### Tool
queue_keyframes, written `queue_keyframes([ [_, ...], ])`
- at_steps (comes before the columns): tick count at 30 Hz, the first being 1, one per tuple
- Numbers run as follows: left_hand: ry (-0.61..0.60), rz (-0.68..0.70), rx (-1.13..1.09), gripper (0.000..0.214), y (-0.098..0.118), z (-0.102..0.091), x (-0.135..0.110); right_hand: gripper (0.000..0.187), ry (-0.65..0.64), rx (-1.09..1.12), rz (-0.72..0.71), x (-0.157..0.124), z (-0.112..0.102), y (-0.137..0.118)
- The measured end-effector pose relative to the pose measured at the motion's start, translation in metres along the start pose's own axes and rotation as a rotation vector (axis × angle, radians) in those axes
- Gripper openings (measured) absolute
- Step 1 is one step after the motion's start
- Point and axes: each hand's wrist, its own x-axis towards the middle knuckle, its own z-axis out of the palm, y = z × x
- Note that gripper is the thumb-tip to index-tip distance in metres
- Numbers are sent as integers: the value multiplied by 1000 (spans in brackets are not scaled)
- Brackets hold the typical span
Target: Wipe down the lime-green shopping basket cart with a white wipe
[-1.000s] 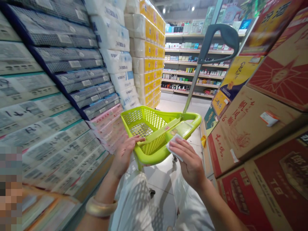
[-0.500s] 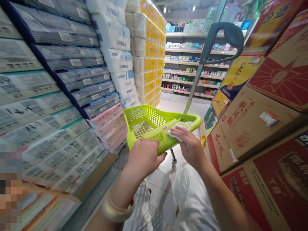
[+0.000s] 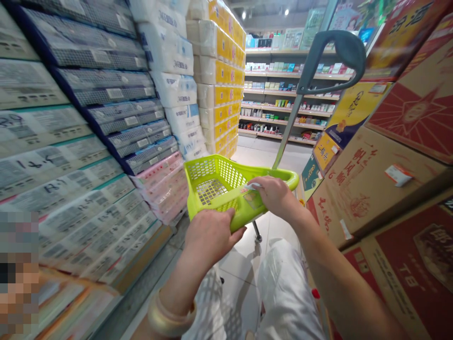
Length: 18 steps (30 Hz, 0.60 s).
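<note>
A lime-green plastic basket (image 3: pixel 212 182) on wheels stands in the aisle just ahead of me, empty inside. My left hand (image 3: pixel 211 233) grips its near rim, fingers curled over the edge. On the right part of the rim my right hand (image 3: pixel 273 194) presses a small white wipe (image 3: pixel 250 187), mostly hidden under the fingers. From the basket's far right corner a grey pull handle (image 3: pixel 334 56) rises on a metal pole. A pale bangle (image 3: pixel 170 316) circles my left wrist.
Stacked packs of tissue and paper (image 3: pixel 106 113) wall the left side. Red and brown cartons (image 3: pixel 389 156) lean in on the right. Store shelves (image 3: pixel 283 94) cross the far end of the tiled aisle (image 3: pixel 255 156). My white trousers (image 3: pixel 283 293) show below.
My left hand moved from inside the basket's near corner to a grip on the rim. My right hand slid the white wipe forward along the rim, and the basket came a little closer.
</note>
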Motion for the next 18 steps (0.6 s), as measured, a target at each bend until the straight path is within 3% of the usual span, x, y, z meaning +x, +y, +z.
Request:
queue_keyframes([
  [5, -27, -4, 11, 46, -8, 1, -2, 29, -220, 34, -56, 10, -2, -13],
  [10, -38, -14, 18, 48, -15, 1, -4, 29, -91, -60, 112, 12, -12, 14],
  [12, -34, -16, 3, 48, -17, 1, -5, 29, -42, -75, 111, 8, -10, 14],
  [18, -15, -6, -33, 43, -23, 0, -9, 29, 52, 195, -233, -16, 7, -3],
])
